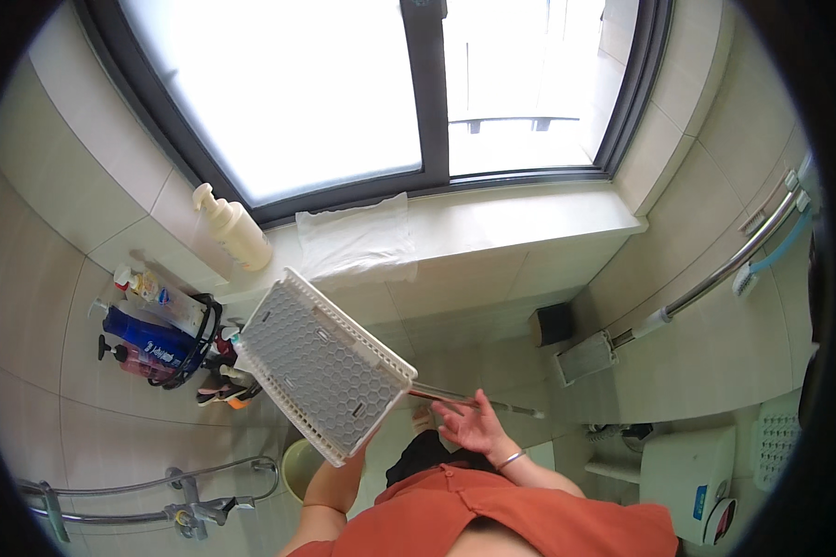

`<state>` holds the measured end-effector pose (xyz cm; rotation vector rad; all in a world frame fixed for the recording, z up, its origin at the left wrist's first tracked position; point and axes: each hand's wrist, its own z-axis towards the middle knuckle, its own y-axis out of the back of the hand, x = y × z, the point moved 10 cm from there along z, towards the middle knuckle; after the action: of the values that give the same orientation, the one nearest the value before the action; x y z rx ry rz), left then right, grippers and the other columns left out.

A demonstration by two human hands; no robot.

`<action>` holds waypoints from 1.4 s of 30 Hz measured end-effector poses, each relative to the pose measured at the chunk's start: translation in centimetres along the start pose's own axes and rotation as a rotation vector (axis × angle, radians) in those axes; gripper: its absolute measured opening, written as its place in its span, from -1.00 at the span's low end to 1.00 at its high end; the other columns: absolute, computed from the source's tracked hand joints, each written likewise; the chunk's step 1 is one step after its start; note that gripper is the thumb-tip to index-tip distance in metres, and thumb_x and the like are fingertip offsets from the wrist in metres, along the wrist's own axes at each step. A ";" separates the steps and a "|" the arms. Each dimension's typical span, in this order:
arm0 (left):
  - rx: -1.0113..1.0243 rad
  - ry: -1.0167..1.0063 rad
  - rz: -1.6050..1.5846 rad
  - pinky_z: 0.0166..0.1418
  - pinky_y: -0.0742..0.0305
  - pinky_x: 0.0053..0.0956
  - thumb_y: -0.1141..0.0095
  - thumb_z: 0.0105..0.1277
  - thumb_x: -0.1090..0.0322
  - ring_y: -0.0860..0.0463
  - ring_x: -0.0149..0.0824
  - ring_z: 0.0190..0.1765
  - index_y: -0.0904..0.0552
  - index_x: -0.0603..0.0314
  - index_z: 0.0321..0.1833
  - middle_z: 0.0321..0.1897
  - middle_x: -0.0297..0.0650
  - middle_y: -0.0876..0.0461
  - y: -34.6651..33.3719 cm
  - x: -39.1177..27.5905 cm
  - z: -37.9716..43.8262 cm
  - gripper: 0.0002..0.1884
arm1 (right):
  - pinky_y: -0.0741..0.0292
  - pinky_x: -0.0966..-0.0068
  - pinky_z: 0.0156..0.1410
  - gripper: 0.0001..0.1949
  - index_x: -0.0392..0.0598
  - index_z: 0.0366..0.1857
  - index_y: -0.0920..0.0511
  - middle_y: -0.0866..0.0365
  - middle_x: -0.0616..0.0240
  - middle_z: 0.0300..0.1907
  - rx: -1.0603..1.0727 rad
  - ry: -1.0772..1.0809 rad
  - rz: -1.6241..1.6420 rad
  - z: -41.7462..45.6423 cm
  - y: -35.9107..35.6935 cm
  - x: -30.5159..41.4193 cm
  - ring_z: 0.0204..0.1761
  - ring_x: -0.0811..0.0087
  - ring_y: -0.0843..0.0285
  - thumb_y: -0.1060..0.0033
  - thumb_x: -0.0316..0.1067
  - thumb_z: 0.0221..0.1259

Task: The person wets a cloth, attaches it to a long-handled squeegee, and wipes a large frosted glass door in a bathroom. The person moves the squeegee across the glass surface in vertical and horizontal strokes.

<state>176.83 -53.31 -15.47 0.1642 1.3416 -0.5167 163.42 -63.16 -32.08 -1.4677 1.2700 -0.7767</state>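
A white plastic basket (324, 369) with a grey honeycomb-patterned base and perforated sides is held tilted in front of me. My left hand (370, 445) grips its near edge; most of the fingers are hidden behind it. To the right of the basket, my right hand (470, 425) is raised with its fingers spread and holds nothing. A thin metal rod (508, 409) extends from behind the basket's right corner and passes close by the right fingers; I cannot tell whether they touch.
A white cloth (355, 237) and cream pump bottle (240, 237) occupy the windowsill (501, 216). Several bottles fill a black wall rack (209, 327) at left, above a shower mixer (195, 505). A flat mop (589, 358) leans at right, above a white toilet tank (690, 473).
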 end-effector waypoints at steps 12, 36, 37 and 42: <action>-0.506 -0.437 0.237 -0.12 -0.36 -0.50 -0.16 0.01 0.16 -0.47 -0.29 -0.21 -0.33 0.24 0.03 -0.29 -0.21 -0.51 6.1 -7.2 4.7 -0.46 | -0.23 0.21 0.15 -0.76 -0.01 -0.35 -0.52 -0.48 0.35 -0.12 0.034 0.826 -0.072 -8.9 -5.7 5.7 -0.36 0.46 -0.53 0.13 -0.13 0.15; 0.217 -0.030 1.012 -0.12 -0.13 -0.43 0.01 0.01 -0.01 -0.52 -0.28 -0.42 -0.14 0.39 0.17 -0.56 -0.21 -0.55 7.3 0.4 22.6 -0.25 | -0.28 0.65 -0.53 -0.56 -0.06 -0.83 -0.36 -0.35 0.32 -0.80 -0.052 1.576 -1.585 3.5 -56.1 9.4 -0.69 0.50 -0.34 -0.04 0.05 0.01; 0.234 -0.026 1.097 -0.12 -0.11 -0.41 0.02 0.00 -0.05 -0.52 -0.25 -0.41 -0.16 0.41 0.16 -0.56 -0.20 -0.55 7.5 0.7 22.7 -0.24 | -0.23 0.66 -0.56 -0.57 -0.07 -0.84 -0.38 -0.34 0.32 -0.80 -0.140 1.570 -1.581 4.5 -56.2 9.3 -0.72 0.53 -0.30 -0.02 0.03 0.02; 0.259 0.017 1.325 -0.13 -0.15 -0.36 0.05 0.01 -0.10 -0.55 -0.19 -0.34 -0.18 0.44 0.13 -0.52 -0.08 -0.57 8.1 1.7 23.5 -0.23 | -0.12 0.68 -0.66 -0.58 -0.12 -0.81 -0.43 -0.33 0.34 -0.83 -0.230 1.565 -1.771 7.3 -56.6 8.6 -0.78 0.61 -0.19 -0.01 0.00 0.01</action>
<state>201.48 -56.08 -13.00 1.1657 0.9091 0.4471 190.11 -72.56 18.24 -1.9205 0.4900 -3.4598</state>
